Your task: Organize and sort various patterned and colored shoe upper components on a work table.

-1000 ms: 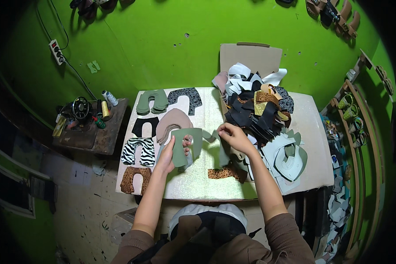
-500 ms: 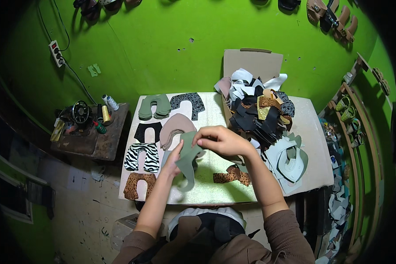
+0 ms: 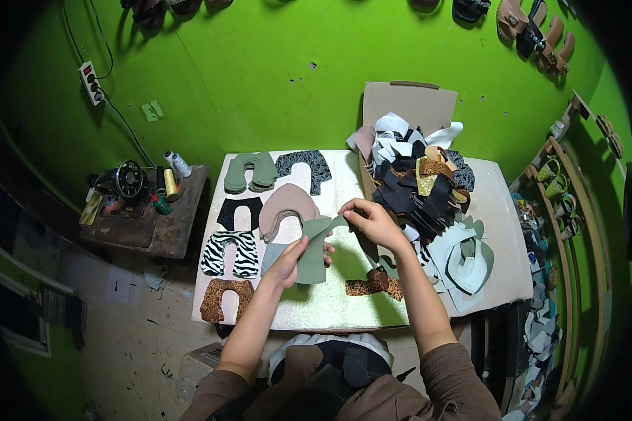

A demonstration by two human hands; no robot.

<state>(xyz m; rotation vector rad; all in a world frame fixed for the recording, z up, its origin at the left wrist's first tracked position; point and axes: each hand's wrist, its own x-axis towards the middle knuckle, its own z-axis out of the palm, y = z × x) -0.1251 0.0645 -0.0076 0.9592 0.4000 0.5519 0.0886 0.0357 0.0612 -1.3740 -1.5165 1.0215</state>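
Note:
An olive-green shoe upper piece [image 3: 312, 259] hangs over the table between my hands, partly folded. My left hand [image 3: 288, 265] grips its left side, thumb in front and fingers behind. With thumb and forefinger, my right hand [image 3: 373, 223] pinches the piece's pointed end at the upper right. Just beyond it lies a stack of pinkish-beige U-shaped pieces [image 3: 286, 205]. Other U-shaped pieces lie at the left: a green stack [image 3: 250, 174], a grey-black patterned one [image 3: 309, 168], a black one [image 3: 229, 213], a zebra-striped one [image 3: 219, 257] and a brown leopard-print one [image 3: 216, 297].
A cardboard box [image 3: 409, 105] overflows with mixed scraps at the back right. Pale grey-green pieces [image 3: 463, 263] and leopard-print strips [image 3: 364, 287] lie nearer. A sewing machine [image 3: 129, 184] stands on a small table at the left. A wooden rack [image 3: 576, 245] holds sandals at the right.
My right hand has moved right, drawing out the green piece's pointed end. The piece has turned and now hangs broader from my left hand. The view has shifted slightly.

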